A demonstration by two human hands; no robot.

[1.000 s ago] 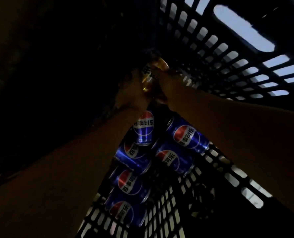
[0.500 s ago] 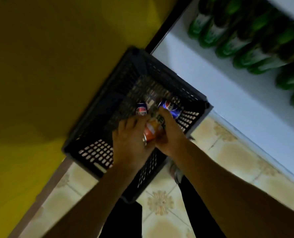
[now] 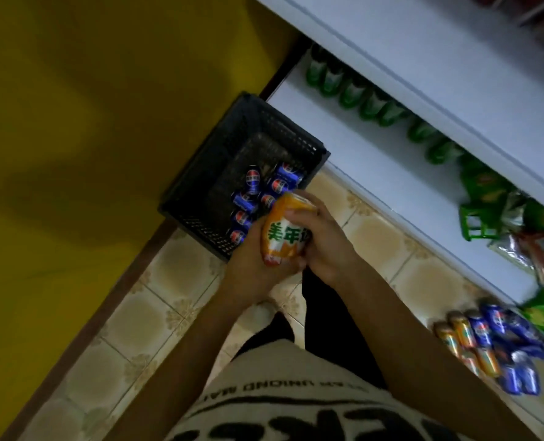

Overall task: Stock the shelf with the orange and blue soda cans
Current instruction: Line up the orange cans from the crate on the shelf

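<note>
Both hands hold one orange can (image 3: 283, 238) above the floor, just near the crate.

Closest to us we see a pale printed shirt (image 3: 296, 393), and from it two bare arms reach forward. The left hand (image 3: 251, 265) cups the can's lower end from the left with curled fingers, and the right hand (image 3: 326, 246) wraps round its right side, fingers over the top rim. The can is tilted, its green lettering facing us. Just beyond it a black crate (image 3: 197, 189) sits on the tiled floor (image 3: 168, 281) against a yellow wall (image 3: 89, 122), with blue cans (image 3: 253, 181) lying inside. To the right, the white shelf (image 3: 375, 173) carries orange and blue shelved cans (image 3: 483, 342) at its near end, snack packets (image 3: 487, 186) further along, and green bottles (image 3: 353, 92) farthest back.
</note>
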